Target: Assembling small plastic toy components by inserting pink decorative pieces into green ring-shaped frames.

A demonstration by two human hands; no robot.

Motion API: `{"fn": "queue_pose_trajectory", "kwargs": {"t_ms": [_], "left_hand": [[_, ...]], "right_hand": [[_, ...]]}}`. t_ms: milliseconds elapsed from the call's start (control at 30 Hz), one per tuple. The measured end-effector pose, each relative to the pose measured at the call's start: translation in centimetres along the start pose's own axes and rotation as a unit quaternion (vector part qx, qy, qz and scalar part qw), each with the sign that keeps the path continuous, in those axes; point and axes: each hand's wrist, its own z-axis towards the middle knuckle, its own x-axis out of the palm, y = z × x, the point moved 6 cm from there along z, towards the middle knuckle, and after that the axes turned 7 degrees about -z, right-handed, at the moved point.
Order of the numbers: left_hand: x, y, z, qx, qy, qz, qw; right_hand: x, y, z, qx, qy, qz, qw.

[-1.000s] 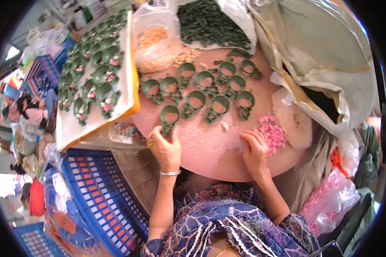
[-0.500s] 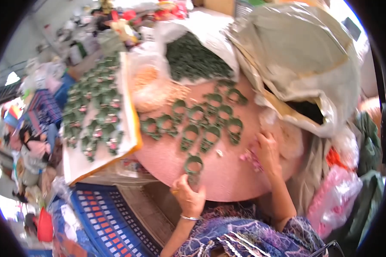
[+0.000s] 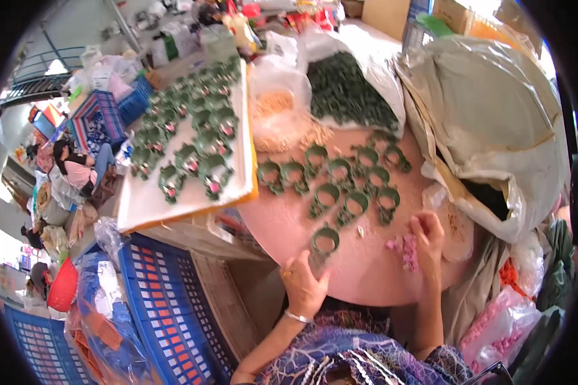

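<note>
Several green ring-shaped pieces with leafy, frog-like bases stand on a round pink table (image 3: pixel 366 285). My left hand (image 3: pixel 304 287) is at the nearest green ring piece (image 3: pixel 325 240), fingertips by its lower left side and thumb stretched apart. The base of that piece is blurred. To the right, my right hand (image 3: pixel 429 236) is raised beside a small heap of pink bits (image 3: pixel 404 251), its fingers bent and pressed together. Whatever lies between those fingertips is too small to make out. A small pale bit (image 3: pixel 360 231) rests between the hands.
A white board (image 3: pixel 135 208) at left carries rows of green pieces with pink spots. Behind stand a bag of dark green pieces (image 3: pixel 350 90) and a clear bag of beige bits (image 3: pixel 273 102). A large grey sack (image 3: pixel 488 96) borders the right; a blue crate (image 3: pixel 167 308) stands lower left.
The whole scene has shifted right in the picture. Relative to the nearest ring piece, my left hand has moved slightly left, its thumb now wider apart. My right hand stays near the pink bits.
</note>
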Motion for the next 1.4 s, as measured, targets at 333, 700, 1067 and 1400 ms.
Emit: {"fn": "queue_pose_trajectory", "kwargs": {"t_ms": [333,700,1067,1400], "left_hand": [[-0.7,0.5,0.7,0.039,-0.113,-0.181,0.976],[-3.8,-1.2,1.4,0.094,-0.174,-0.152,0.968],[-4.9,-2.1,2.3,0.116,-0.177,-0.170,0.962],[-4.9,-3.3,2.7,0.156,-0.219,-0.163,0.949]], "right_hand": [[10.2,6.0,-6.5,-0.100,0.152,0.063,0.981],[14.5,14.0,-8.1,-0.419,0.208,-0.164,0.869],[13.1,15.9,-7.4,-0.373,0.142,-0.151,0.904],[13.0,17.1,-8.0,-0.447,0.072,-0.213,0.866]]}}
